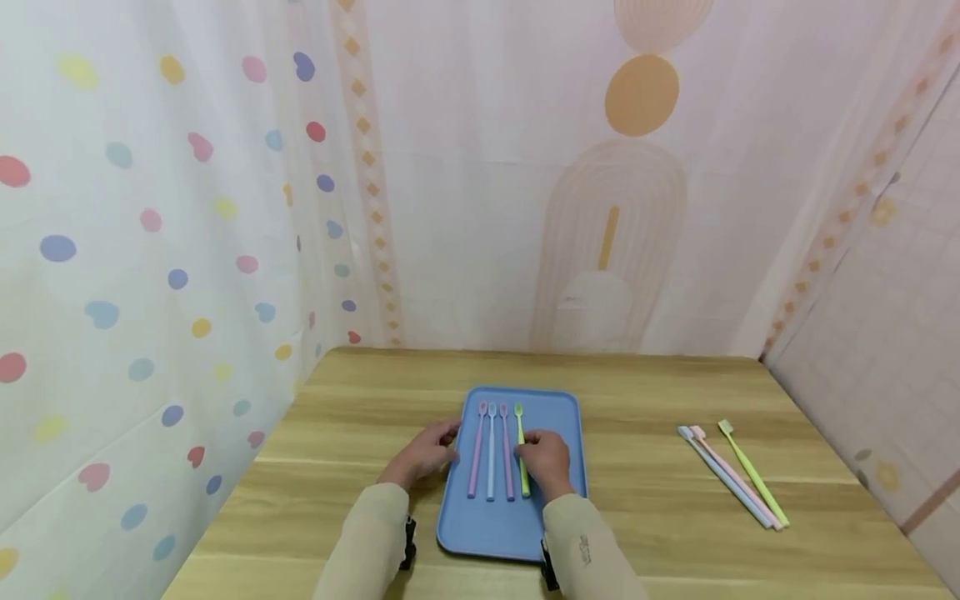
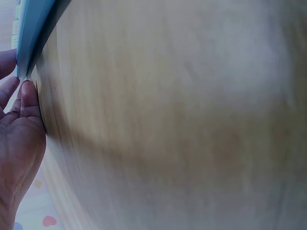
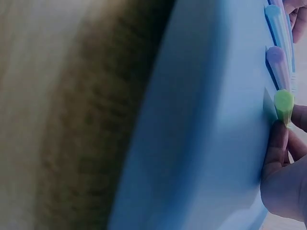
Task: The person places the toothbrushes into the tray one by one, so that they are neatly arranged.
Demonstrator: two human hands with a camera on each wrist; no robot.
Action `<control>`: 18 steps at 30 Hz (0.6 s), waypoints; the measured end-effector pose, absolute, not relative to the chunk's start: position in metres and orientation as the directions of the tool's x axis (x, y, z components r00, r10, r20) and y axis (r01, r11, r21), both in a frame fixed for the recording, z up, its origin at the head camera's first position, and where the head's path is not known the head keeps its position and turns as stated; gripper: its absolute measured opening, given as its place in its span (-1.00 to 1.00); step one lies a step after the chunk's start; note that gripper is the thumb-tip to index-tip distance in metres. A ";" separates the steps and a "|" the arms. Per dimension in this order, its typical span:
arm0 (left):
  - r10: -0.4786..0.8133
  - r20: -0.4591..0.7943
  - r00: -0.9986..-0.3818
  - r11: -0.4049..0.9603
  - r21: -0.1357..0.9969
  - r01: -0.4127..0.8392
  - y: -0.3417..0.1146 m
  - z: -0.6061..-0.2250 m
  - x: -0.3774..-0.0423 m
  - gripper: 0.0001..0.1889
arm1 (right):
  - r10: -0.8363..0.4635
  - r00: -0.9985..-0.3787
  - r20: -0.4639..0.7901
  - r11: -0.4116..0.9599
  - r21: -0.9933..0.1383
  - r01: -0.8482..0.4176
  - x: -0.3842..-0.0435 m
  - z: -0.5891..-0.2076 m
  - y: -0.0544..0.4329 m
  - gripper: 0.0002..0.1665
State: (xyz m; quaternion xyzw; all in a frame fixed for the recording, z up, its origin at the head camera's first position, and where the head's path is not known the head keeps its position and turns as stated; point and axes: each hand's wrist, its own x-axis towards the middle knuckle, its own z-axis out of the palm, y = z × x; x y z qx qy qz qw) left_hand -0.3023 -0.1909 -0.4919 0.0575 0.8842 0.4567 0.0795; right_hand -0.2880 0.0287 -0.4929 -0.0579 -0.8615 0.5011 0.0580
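Note:
On the blue tray (image 1: 495, 533), several toothbrushes lie side by side with their heads toward the far end. From the left come a purple toothbrush (image 1: 476, 458), a light blue toothbrush (image 1: 491, 458), another purple toothbrush (image 1: 507, 458) and a green toothbrush (image 1: 519, 425). My right hand (image 1: 547, 458) pinches the green toothbrush between thumb and fingers, close over the tray. In the right wrist view the green handle end (image 3: 284, 103) shows at the fingertips. My left hand (image 1: 426, 454) rests its loosely bent fingers at the tray's left rim.
To the right on the wooden table (image 1: 637, 542) lie a loose blue toothbrush (image 1: 723, 475), a pink toothbrush (image 1: 738, 479) and another green toothbrush (image 1: 753, 473), the blue and pink ones close together. A patterned curtain (image 1: 465, 250) hangs behind the table.

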 end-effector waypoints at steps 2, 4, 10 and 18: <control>0.175 -0.092 -0.980 0.580 0.814 0.027 -0.191 -0.491 -0.302 -0.31 | 0.153 -0.988 0.033 0.492 -0.869 0.048 -0.287 -0.492 0.028 -0.70; 0.169 -0.095 -0.981 0.580 0.814 0.021 -0.191 -0.489 -0.302 -0.31 | 0.148 -0.989 0.029 0.492 -0.869 0.048 -0.287 -0.490 0.028 -0.69; 0.177 -0.081 -0.981 0.575 0.817 0.036 -0.192 -0.491 -0.303 -0.32 | 0.141 -0.990 0.020 0.496 -0.867 0.053 -0.286 -0.488 0.028 -0.70; 0.181 -0.086 -0.980 0.583 0.811 0.037 -0.192 -0.493 -0.304 -0.32 | 0.132 -0.991 0.026 0.477 -0.878 0.041 -0.285 -0.490 0.031 -0.68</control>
